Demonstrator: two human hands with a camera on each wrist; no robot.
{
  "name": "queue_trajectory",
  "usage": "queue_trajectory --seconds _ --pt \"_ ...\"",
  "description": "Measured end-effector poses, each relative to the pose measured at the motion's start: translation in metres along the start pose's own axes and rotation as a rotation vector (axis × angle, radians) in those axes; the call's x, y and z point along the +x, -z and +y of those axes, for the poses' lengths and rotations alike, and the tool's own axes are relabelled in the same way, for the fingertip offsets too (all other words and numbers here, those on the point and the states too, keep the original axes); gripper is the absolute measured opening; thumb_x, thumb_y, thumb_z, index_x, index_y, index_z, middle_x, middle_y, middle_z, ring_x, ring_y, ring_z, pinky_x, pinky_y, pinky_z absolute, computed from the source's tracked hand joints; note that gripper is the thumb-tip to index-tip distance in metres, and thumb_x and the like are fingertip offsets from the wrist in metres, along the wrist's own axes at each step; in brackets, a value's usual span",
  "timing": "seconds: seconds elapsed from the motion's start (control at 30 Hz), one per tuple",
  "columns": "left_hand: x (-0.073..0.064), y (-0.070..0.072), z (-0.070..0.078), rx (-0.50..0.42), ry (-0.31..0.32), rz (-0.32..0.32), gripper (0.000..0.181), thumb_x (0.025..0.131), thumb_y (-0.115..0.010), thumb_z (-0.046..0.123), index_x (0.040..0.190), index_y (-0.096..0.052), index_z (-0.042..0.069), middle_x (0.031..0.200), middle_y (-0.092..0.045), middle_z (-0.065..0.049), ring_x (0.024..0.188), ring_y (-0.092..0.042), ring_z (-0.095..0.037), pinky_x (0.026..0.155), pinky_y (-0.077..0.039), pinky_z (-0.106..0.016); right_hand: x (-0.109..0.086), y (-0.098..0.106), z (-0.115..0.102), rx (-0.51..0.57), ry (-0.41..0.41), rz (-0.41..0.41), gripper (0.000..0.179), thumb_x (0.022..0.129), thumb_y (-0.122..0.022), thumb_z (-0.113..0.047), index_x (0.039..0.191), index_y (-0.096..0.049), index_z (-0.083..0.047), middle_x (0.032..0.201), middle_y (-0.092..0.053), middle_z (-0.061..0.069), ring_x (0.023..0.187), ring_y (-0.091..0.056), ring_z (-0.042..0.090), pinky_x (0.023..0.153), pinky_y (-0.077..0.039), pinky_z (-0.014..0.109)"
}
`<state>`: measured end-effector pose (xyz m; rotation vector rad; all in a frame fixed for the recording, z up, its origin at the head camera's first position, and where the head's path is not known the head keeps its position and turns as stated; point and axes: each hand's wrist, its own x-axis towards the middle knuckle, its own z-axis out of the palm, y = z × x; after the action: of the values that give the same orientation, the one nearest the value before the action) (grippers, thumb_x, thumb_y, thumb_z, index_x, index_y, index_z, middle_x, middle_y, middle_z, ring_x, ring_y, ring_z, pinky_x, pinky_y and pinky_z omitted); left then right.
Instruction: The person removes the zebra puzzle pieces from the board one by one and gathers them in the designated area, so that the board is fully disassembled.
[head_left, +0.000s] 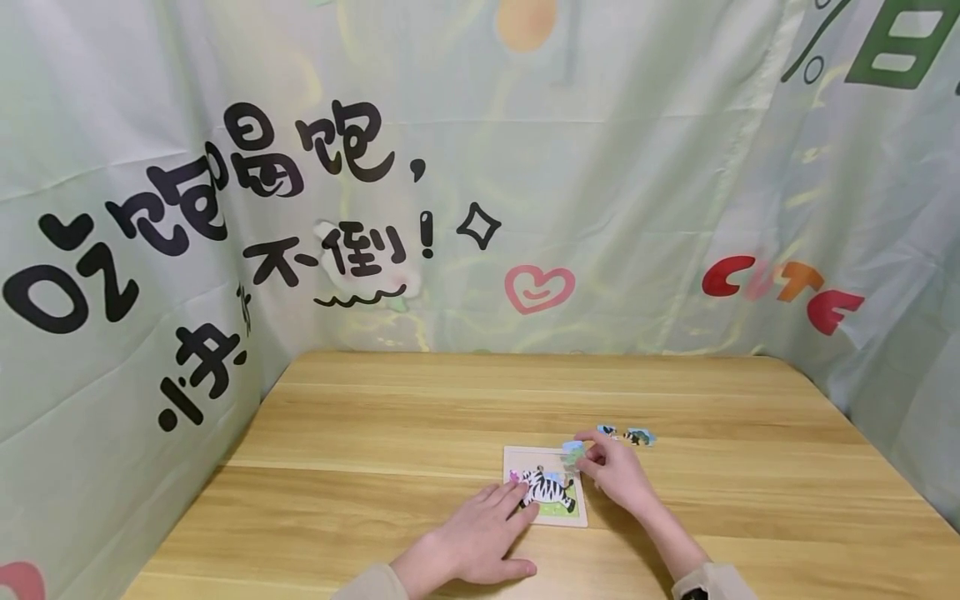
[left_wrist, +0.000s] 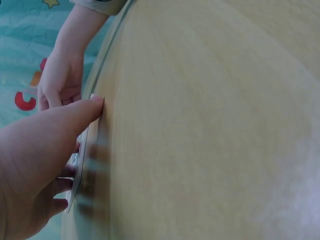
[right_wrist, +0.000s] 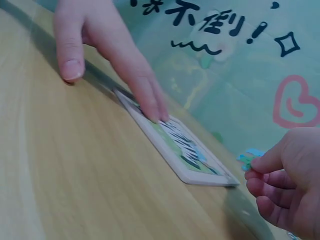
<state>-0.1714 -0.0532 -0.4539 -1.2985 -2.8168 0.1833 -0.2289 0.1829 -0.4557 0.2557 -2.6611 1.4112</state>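
In the head view we see a zebra puzzle board point(head_left: 534, 458) lying flat on the wooden table point(head_left: 375, 417), with a printed cloth point(head_left: 637, 192) hanging at 12 o'clock. At the board's 8 o'clock lies the left hand point(head_left: 483, 533), its fingers nearly straight and resting on the board, its thumb spread wide, gripping nothing. At 3 o'clock we find the right hand point(head_left: 618, 475), thumb and fingertip pinching a blue-and-green piece point(head_left: 573, 451) over the corner between 1 and 2 o'clock. We count 2 loose pieces point(head_left: 641, 437) on the table at 2 o'clock. In the left wrist view we see the board nearly edge-on at 8 o'clock and the right hand at 10 o'clock; we cannot make out its piece there. In the right wrist view we see the pinch at 4 o'clock, the other fingers curled, a gap between piece and board; at 11 o'clock the left hand reaches its fingertips onto the board.
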Motion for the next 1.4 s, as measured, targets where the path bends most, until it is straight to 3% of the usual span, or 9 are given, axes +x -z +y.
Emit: queue_trajectory --seconds 0.23,0.4,0.57,0.9,1.2,1.4 --pt "0.0 0.0 0.001 0.0 -0.001 -0.001 0.075 0.089 -0.033 0.065 0.144 -0.033 0.014 0.149 -0.028 -0.012 0.136 -0.025 -0.025 0.108 -0.027 -0.037 -0.002 0.024 0.014 0.034 -0.054 0.014 0.036 0.081 -0.065 0.001 0.116 -0.057 0.003 0.07 -0.059 0.004 0.055 -0.052 0.014 0.047 -0.043 0.022" --pt "-0.001 0.0 0.001 -0.002 0.005 -0.002 0.075 0.089 -0.033 0.065 0.145 -0.033 0.014 0.149 -0.028 -0.011 0.136 -0.025 -0.025 0.108 -0.027 -0.037 -0.005 0.048 0.03 0.132 -0.146 0.03 0.037 0.084 -0.062 0.0 0.12 -0.052 0.006 0.074 -0.062 0.008 0.058 -0.055 0.013 0.05 -0.046 0.023" --pt "-0.001 0.0 0.0 -0.004 0.003 -0.002 0.075 0.089 -0.032 0.065 0.145 -0.033 0.014 0.149 -0.027 -0.011 0.137 -0.024 -0.025 0.108 -0.026 -0.037 -0.007 0.074 0.046 0.19 -0.173 0.04 0.036 0.087 -0.056 0.002 0.12 -0.044 0.009 0.08 -0.064 0.01 0.062 -0.057 0.011 0.052 -0.048 0.023" --pt "0.0 0.002 -0.001 -0.007 0.01 -0.015 0.075 0.09 -0.031 0.065 0.145 -0.031 0.015 0.15 -0.025 -0.011 0.137 -0.022 -0.025 0.109 -0.024 -0.037 -0.003 0.107 0.072 0.068 -0.15 0.094 0.03 0.092 -0.051 0.001 0.118 -0.041 0.012 0.08 -0.064 0.011 0.062 -0.058 0.006 0.051 -0.048 0.023" --pt "-0.001 0.003 0.0 -0.006 0.003 -0.013 0.075 0.089 -0.032 0.065 0.145 -0.032 0.015 0.15 -0.026 -0.011 0.137 -0.024 -0.025 0.109 -0.026 -0.037 0.002 0.116 0.077 0.016 -0.204 0.071 0.037 0.092 -0.053 -0.006 0.121 -0.045 0.015 0.085 -0.067 0.017 0.064 -0.063 0.012 0.054 -0.052 0.024" --pt "-0.001 0.001 0.0 -0.002 0.004 -0.012 0.075 0.089 -0.032 0.065 0.145 -0.032 0.015 0.149 -0.027 -0.011 0.137 -0.025 -0.024 0.108 -0.027 -0.037 0.005 0.119 0.079 -0.039 -0.217 0.088 0.036 0.088 -0.055 -0.006 0.117 -0.05 0.016 0.095 -0.064 0.023 0.067 -0.062 0.007 0.054 -0.051 0.023"
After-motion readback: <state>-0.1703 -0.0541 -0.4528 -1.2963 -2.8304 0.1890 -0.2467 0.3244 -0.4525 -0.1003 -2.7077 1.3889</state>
